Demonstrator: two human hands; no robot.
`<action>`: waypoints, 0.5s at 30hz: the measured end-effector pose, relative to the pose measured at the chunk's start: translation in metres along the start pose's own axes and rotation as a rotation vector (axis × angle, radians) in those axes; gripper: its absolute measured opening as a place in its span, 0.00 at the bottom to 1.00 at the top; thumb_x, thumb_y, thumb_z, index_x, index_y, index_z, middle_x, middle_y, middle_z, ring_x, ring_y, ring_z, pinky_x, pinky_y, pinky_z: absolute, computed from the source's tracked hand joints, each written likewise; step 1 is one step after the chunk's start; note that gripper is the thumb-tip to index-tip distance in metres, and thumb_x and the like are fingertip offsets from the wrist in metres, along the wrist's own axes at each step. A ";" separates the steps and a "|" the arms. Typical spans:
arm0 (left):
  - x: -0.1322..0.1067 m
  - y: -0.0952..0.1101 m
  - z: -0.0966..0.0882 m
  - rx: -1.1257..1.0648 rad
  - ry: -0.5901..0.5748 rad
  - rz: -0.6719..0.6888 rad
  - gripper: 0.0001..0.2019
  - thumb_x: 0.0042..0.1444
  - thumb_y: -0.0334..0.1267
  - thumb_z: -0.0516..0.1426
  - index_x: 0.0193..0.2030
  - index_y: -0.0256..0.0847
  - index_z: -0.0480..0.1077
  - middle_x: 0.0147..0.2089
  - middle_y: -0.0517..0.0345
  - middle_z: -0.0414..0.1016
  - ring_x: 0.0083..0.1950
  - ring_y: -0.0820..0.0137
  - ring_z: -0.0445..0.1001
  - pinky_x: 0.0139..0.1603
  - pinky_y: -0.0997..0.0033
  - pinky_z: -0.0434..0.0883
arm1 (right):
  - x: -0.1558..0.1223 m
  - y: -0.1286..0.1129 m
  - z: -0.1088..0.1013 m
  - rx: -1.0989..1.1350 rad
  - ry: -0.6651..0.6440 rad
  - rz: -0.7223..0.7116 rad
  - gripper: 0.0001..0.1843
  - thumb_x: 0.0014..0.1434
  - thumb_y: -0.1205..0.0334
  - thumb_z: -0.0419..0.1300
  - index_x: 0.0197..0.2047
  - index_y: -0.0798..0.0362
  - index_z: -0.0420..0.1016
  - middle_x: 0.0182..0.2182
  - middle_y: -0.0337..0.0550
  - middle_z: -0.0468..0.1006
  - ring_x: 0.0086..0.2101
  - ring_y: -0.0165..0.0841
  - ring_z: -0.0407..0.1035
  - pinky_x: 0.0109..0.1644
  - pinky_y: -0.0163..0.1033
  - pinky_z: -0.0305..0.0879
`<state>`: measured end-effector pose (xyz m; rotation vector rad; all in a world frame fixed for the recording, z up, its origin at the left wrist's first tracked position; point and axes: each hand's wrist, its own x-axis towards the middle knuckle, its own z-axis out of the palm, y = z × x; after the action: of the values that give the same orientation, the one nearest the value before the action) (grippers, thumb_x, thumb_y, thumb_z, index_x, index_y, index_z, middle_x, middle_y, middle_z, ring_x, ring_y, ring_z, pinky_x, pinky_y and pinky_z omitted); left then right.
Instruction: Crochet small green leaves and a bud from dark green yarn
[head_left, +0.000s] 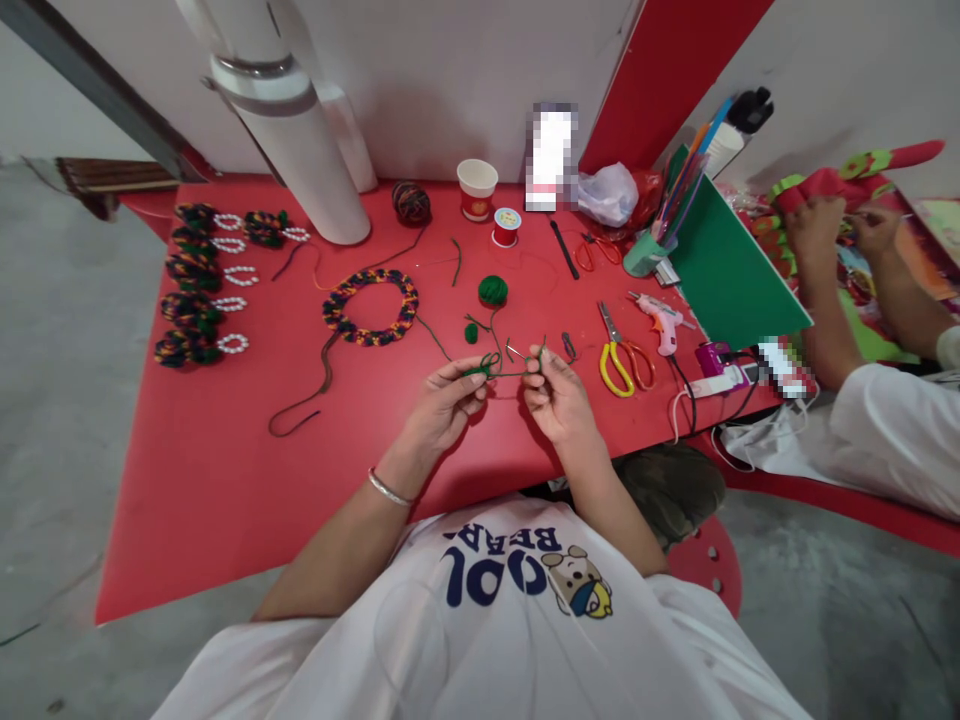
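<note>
My left hand pinches a small looped piece of green yarn above the front of the table. My right hand is closed at the fingertips on a strand of the same yarn, which runs taut between both hands. A thin silvery tool, like a needle or crochet hook, sticks out leftward from the right fingers; its exact kind is too small to tell. Just beyond the hands lie a green yarn ball and a smaller green ball. A multicoloured knitted ring rests to the left.
Yellow-and-red-handled scissors and a pink glue gun lie right. Behind stand a paper cup, a red thread spool and a pen cup. Beaded yarn pieces line the left. Another person's hands work at far right.
</note>
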<state>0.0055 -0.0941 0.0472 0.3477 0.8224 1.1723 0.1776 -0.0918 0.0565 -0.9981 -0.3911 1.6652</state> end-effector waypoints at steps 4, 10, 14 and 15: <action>0.001 -0.001 0.001 -0.003 0.002 0.005 0.15 0.38 0.29 0.75 0.36 0.38 0.84 0.34 0.53 0.86 0.23 0.79 0.71 0.20 0.82 0.63 | -0.008 0.006 0.001 -0.259 -0.039 -0.098 0.20 0.54 0.42 0.74 0.39 0.50 0.84 0.22 0.31 0.73 0.19 0.20 0.60 0.18 0.27 0.55; 0.002 -0.002 0.000 -0.011 0.005 -0.008 0.15 0.38 0.29 0.75 0.35 0.38 0.84 0.33 0.54 0.85 0.23 0.79 0.71 0.20 0.83 0.63 | -0.017 0.006 0.002 -0.521 -0.124 -0.150 0.23 0.54 0.39 0.72 0.37 0.52 0.84 0.22 0.34 0.75 0.19 0.23 0.63 0.18 0.30 0.56; 0.002 -0.003 -0.001 -0.008 -0.012 -0.002 0.15 0.38 0.30 0.76 0.36 0.37 0.85 0.30 0.55 0.83 0.23 0.79 0.71 0.19 0.83 0.63 | -0.017 0.004 0.001 -0.566 -0.123 -0.137 0.22 0.55 0.40 0.71 0.36 0.52 0.84 0.20 0.33 0.74 0.18 0.21 0.61 0.18 0.29 0.54; 0.002 -0.003 -0.001 -0.008 -0.019 -0.002 0.15 0.38 0.30 0.76 0.36 0.37 0.85 0.29 0.56 0.82 0.23 0.79 0.71 0.19 0.83 0.62 | -0.017 0.004 0.001 -0.578 -0.137 -0.124 0.22 0.55 0.40 0.71 0.36 0.52 0.84 0.20 0.33 0.74 0.18 0.21 0.60 0.19 0.29 0.54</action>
<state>0.0074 -0.0940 0.0438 0.3502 0.8013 1.1685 0.1756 -0.1085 0.0615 -1.2460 -1.0462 1.5402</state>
